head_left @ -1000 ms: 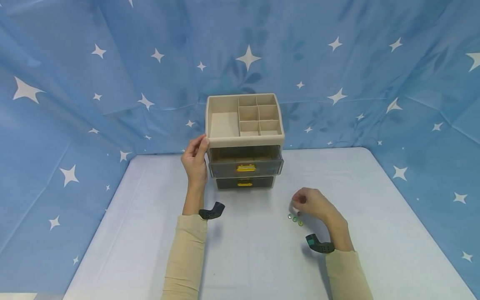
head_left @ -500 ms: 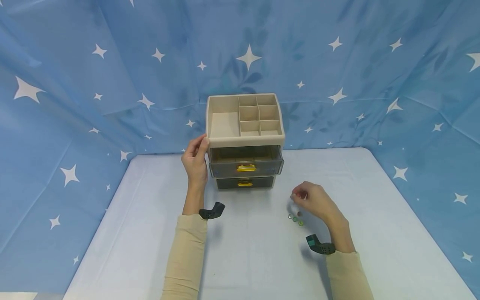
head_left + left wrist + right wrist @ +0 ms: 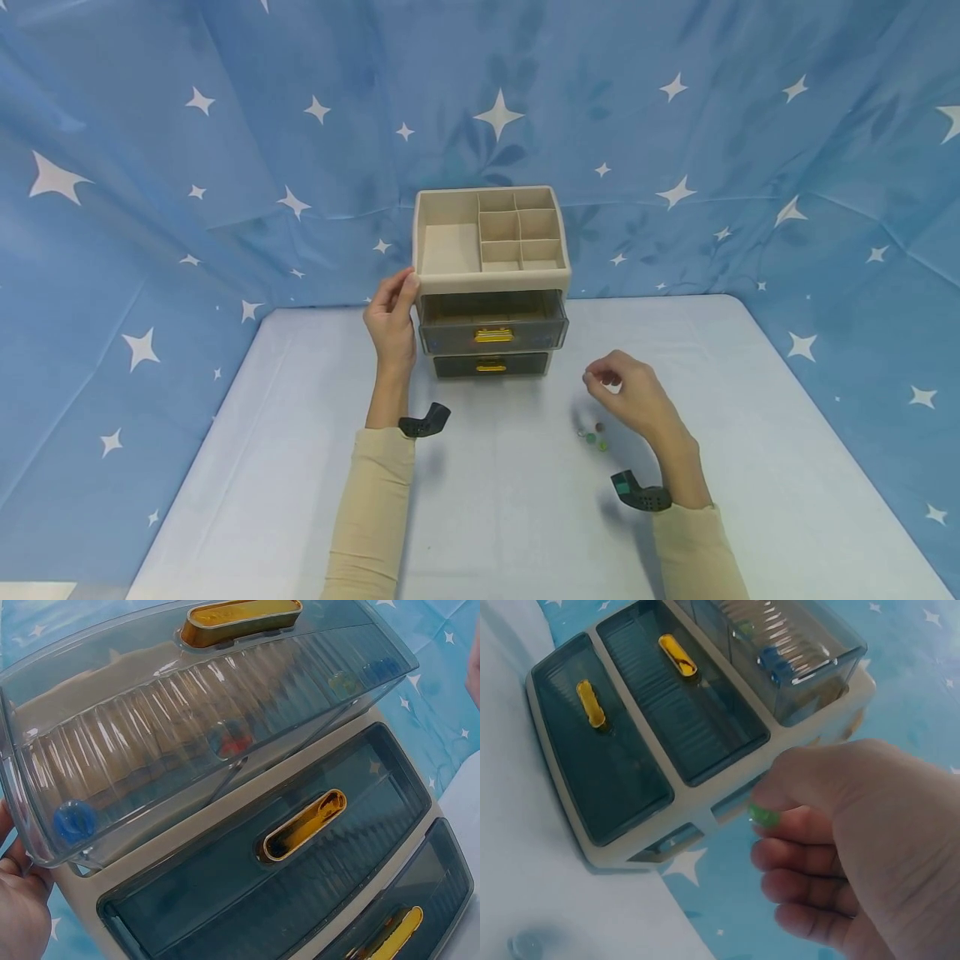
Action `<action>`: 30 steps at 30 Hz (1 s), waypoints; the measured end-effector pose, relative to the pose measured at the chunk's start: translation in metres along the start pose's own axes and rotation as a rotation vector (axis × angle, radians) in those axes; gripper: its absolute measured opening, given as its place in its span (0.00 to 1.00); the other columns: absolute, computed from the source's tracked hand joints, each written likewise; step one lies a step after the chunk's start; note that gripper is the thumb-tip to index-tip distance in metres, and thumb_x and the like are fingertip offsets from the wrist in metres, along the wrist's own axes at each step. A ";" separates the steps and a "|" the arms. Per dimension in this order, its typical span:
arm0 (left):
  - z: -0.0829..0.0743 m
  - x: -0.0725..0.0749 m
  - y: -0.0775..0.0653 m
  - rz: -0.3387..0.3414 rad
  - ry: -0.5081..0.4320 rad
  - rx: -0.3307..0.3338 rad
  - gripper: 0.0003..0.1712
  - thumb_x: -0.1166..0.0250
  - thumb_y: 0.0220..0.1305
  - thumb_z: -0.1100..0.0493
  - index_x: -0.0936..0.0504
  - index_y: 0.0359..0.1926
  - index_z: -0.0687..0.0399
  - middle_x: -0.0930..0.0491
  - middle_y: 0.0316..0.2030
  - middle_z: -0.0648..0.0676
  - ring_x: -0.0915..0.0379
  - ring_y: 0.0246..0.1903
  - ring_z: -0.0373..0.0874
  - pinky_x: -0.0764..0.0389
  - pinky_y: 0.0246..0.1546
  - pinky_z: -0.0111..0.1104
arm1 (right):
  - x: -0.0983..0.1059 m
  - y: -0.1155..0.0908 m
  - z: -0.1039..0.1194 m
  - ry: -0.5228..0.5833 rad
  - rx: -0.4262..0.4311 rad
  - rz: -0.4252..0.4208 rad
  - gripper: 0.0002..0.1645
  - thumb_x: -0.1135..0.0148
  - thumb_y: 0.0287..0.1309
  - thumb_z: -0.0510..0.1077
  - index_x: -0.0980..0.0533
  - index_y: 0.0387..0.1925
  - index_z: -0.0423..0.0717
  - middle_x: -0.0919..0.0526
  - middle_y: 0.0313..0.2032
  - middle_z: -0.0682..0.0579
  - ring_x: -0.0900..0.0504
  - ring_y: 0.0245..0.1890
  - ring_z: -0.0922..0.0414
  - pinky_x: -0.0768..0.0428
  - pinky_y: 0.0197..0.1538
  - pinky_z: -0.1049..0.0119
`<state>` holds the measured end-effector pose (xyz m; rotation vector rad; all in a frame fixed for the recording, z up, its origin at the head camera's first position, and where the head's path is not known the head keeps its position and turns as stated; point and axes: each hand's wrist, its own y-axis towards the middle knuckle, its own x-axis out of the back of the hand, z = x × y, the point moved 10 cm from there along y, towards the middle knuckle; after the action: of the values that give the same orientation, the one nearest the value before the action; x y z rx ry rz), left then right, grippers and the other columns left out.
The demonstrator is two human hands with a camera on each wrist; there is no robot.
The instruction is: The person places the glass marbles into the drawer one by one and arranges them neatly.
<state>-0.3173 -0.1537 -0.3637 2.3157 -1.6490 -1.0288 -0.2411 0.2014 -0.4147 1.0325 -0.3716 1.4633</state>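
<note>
A beige desktop drawer organizer [image 3: 491, 282] stands at the back of the table, its smoky clear top drawer [image 3: 150, 750] pulled out. Inside that drawer lie several marbles, among them a blue marble [image 3: 74, 820] and a red one [image 3: 235, 742]. At the organizer's upper left front corner my left hand [image 3: 392, 321] holds the casing, thumb and fingers at its edge. Between thumb and index finger of my right hand [image 3: 633, 392] is a green marble [image 3: 763, 816]; the hand is raised above the table, right of the organizer.
Several small marbles [image 3: 591, 438] lie on the white tablecloth [image 3: 495, 500] below my right hand. Two lower drawers with gold handles [image 3: 306, 825] are closed. The organizer's top has divided compartments [image 3: 498, 225]. A blue star-patterned curtain [image 3: 300, 150] hangs behind and at both sides.
My right hand has risen from beside the marbles on the cloth and moved a little toward the back, with the green marble pinched. My left hand has stayed at the organizer's corner.
</note>
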 end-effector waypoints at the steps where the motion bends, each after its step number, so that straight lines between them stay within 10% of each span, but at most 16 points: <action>1: 0.000 0.000 0.000 0.001 0.001 -0.002 0.06 0.29 0.62 0.57 0.11 0.41 0.49 0.15 0.35 0.45 0.23 0.32 0.34 0.23 0.37 0.25 | 0.002 0.000 0.002 -0.002 0.008 -0.015 0.04 0.35 0.61 0.40 0.17 0.37 0.45 0.15 0.35 0.52 0.19 0.37 0.56 0.19 0.42 0.58; 30: -0.004 -0.001 -0.001 0.002 0.040 0.009 0.07 0.32 0.64 0.61 0.11 0.42 0.48 0.15 0.35 0.43 0.23 0.33 0.35 0.22 0.38 0.25 | 0.049 0.002 0.065 0.102 0.238 -0.472 0.07 0.31 0.56 0.34 0.19 0.37 0.36 0.17 0.35 0.44 0.22 0.37 0.53 0.30 0.47 0.83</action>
<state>-0.3143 -0.1533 -0.3609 2.3233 -1.6444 -0.9702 -0.2118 0.1832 -0.3414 1.1364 0.1210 1.1403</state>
